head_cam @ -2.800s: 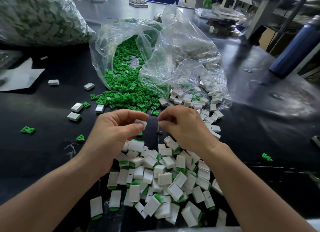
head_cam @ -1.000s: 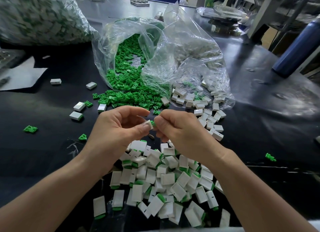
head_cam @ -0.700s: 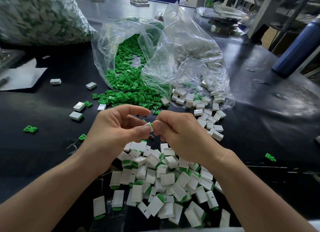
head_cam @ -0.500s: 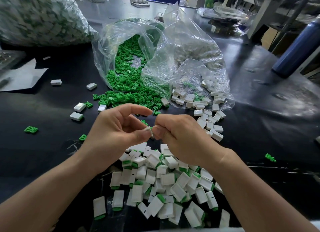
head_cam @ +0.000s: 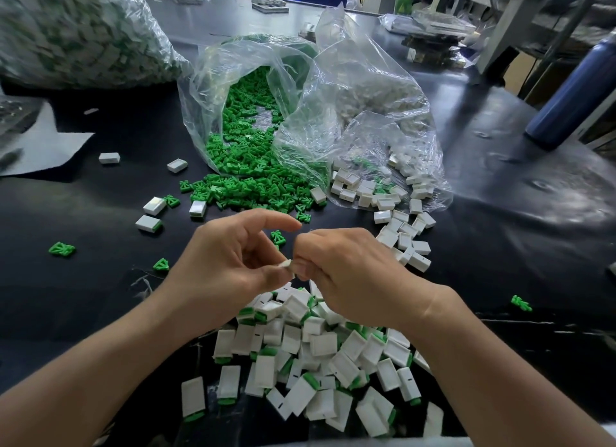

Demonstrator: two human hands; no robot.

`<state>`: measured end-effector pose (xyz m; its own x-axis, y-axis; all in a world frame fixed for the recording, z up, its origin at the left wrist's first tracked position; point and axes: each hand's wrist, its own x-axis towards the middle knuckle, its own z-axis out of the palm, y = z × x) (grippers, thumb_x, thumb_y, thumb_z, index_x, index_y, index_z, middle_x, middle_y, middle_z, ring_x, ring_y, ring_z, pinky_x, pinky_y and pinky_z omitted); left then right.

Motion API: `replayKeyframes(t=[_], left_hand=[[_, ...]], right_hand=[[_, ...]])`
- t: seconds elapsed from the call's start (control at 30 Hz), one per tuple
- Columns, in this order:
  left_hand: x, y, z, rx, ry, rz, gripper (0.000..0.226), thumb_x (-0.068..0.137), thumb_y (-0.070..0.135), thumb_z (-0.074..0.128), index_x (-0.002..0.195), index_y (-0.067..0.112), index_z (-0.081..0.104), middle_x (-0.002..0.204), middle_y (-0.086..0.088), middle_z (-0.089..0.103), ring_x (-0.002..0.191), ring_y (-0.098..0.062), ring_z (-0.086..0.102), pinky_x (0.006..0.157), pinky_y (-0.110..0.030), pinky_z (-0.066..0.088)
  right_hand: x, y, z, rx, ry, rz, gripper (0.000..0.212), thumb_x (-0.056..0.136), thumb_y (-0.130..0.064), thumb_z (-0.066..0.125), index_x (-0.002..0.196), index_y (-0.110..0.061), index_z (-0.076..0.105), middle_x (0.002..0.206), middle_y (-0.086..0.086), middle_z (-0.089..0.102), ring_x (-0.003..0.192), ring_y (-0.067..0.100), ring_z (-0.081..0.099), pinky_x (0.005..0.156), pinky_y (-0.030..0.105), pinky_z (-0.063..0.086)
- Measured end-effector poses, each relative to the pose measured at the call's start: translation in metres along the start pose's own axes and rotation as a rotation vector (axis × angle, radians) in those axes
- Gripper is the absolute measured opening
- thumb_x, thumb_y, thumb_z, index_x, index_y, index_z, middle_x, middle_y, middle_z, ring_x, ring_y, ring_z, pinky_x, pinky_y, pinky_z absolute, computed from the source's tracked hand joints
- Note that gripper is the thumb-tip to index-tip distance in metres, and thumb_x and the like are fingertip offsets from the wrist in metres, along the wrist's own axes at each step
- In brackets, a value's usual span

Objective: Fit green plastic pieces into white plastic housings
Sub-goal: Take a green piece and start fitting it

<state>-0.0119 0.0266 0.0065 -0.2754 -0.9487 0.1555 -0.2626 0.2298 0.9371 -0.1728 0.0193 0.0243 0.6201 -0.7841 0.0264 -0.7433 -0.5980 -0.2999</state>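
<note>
My left hand (head_cam: 230, 263) and my right hand (head_cam: 350, 273) meet above the black table, both pinching one small white housing (head_cam: 286, 264) between thumb and fingers; only its edge shows and no green piece is visible in it. My left index finger is lifted straight. Below my hands lies a pile of white housings with green pieces fitted (head_cam: 316, 363). Loose green pieces (head_cam: 253, 186) spill from an open clear bag (head_cam: 233, 90). Empty white housings (head_cam: 400, 226) spill from a second clear bag (head_cam: 383, 120) to the right.
A large full bag (head_cam: 73, 36) fills the back left. A blue bottle (head_cam: 573, 93) stands at the right. Stray green pieces (head_cam: 61, 248) and single housings (head_cam: 148, 222) lie scattered on the left of the black table (head_cam: 500, 246). White paper (head_cam: 43, 146) lies at the far left.
My hands have drawn together and sunk slightly toward the pile. The green piece seen at the housing's end a second ago has gone out of sight between my fingers.
</note>
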Motion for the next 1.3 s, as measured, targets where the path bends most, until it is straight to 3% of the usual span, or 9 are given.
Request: replayKeyframes(t=[0.07, 0.17, 0.27, 0.33, 0.47, 0.6, 0.8, 1.07, 1.3], left_hand=[[0.001, 0.001, 0.000, -0.058, -0.001, -0.013, 0.043, 0.064, 0.002, 0.075, 0.095, 0.030, 0.063, 0.064, -0.001, 0.070, 0.056, -0.011, 0.062, 0.056, -0.027, 0.052], [0.003, 0.004, 0.001, -0.254, 0.047, -0.055, 0.043, 0.056, 0.012, 0.071, 0.098, 0.020, 0.063, 0.061, -0.003, 0.068, 0.053, -0.007, 0.062, 0.051, -0.016, 0.048], [0.006, 0.004, 0.005, -0.365, 0.073, -0.092, 0.042, 0.055, 0.014, 0.069, 0.096, 0.018, 0.063, 0.061, -0.002, 0.069, 0.054, -0.009, 0.064, 0.051, -0.015, 0.048], [0.006, 0.003, 0.006, -0.409, 0.089, -0.101, 0.043, 0.052, 0.015, 0.070, 0.095, 0.017, 0.063, 0.062, -0.002, 0.069, 0.057, -0.010, 0.065, 0.053, -0.017, 0.051], [0.005, 0.004, 0.006, -0.466, 0.086, -0.074, 0.041, 0.052, 0.016, 0.071, 0.093, 0.016, 0.065, 0.069, -0.003, 0.071, 0.063, -0.010, 0.067, 0.058, -0.018, 0.052], [0.004, 0.004, 0.006, -0.513, 0.078, -0.067, 0.043, 0.049, 0.020, 0.072, 0.091, 0.016, 0.067, 0.069, -0.005, 0.070, 0.060, -0.016, 0.060, 0.051, -0.021, 0.051], [0.003, 0.003, 0.008, -0.516, 0.091, -0.013, 0.042, 0.054, 0.012, 0.069, 0.095, 0.011, 0.064, 0.068, -0.006, 0.071, 0.056, -0.016, 0.064, 0.054, -0.024, 0.053], [0.003, -0.001, 0.007, -0.518, 0.076, 0.006, 0.042, 0.052, 0.008, 0.078, 0.092, 0.016, 0.070, 0.070, -0.012, 0.069, 0.054, -0.021, 0.064, 0.054, -0.026, 0.052], [0.003, 0.002, 0.007, -0.583, 0.108, 0.004, 0.035, 0.058, 0.020, 0.076, 0.092, 0.019, 0.071, 0.074, -0.009, 0.071, 0.056, -0.020, 0.064, 0.052, -0.026, 0.052]], right_hand=[[0.000, 0.001, 0.002, 0.034, 0.032, -0.013, 0.012, 0.092, -0.011, 0.043, 0.083, -0.012, 0.051, 0.075, -0.003, 0.045, 0.070, 0.021, 0.041, 0.063, 0.037, 0.032], [0.000, 0.006, 0.003, 0.205, 0.166, 0.008, 0.020, 0.094, -0.017, 0.044, 0.075, -0.010, 0.049, 0.067, -0.001, 0.045, 0.063, 0.021, 0.042, 0.059, 0.037, 0.031], [0.001, 0.011, 0.002, 0.521, 0.238, 0.127, 0.040, 0.095, -0.038, 0.041, 0.064, -0.016, 0.053, 0.057, -0.002, 0.050, 0.055, 0.015, 0.046, 0.054, 0.032, 0.036], [0.002, 0.014, 0.001, 0.772, 0.266, 0.255, 0.047, 0.080, -0.054, 0.035, 0.059, -0.018, 0.056, 0.051, -0.006, 0.053, 0.048, 0.008, 0.047, 0.050, 0.024, 0.038], [0.004, 0.009, 0.002, 1.258, 0.043, 0.349, 0.055, 0.073, -0.058, 0.034, 0.074, -0.010, 0.061, 0.065, 0.003, 0.063, 0.054, 0.010, 0.055, 0.051, 0.018, 0.041], [0.006, -0.004, 0.005, 1.522, -0.177, 0.317, 0.058, 0.074, -0.057, 0.031, 0.083, -0.006, 0.058, 0.073, 0.006, 0.061, 0.060, 0.012, 0.056, 0.055, 0.020, 0.043], [0.007, -0.009, 0.006, 1.592, -0.109, 0.411, 0.048, 0.094, -0.048, 0.026, 0.075, -0.010, 0.048, 0.058, 0.000, 0.045, 0.047, 0.008, 0.038, 0.047, 0.018, 0.034], [0.009, -0.014, 0.013, 1.617, -0.013, 0.424, 0.049, 0.095, -0.040, 0.034, 0.056, -0.017, 0.053, 0.053, -0.003, 0.037, 0.045, 0.007, 0.031, 0.045, 0.018, 0.027], [0.009, -0.011, 0.005, 1.602, -0.113, 0.385, 0.054, 0.094, -0.051, 0.018, 0.075, -0.011, 0.047, 0.062, 0.001, 0.044, 0.050, 0.008, 0.037, 0.052, 0.022, 0.029]])
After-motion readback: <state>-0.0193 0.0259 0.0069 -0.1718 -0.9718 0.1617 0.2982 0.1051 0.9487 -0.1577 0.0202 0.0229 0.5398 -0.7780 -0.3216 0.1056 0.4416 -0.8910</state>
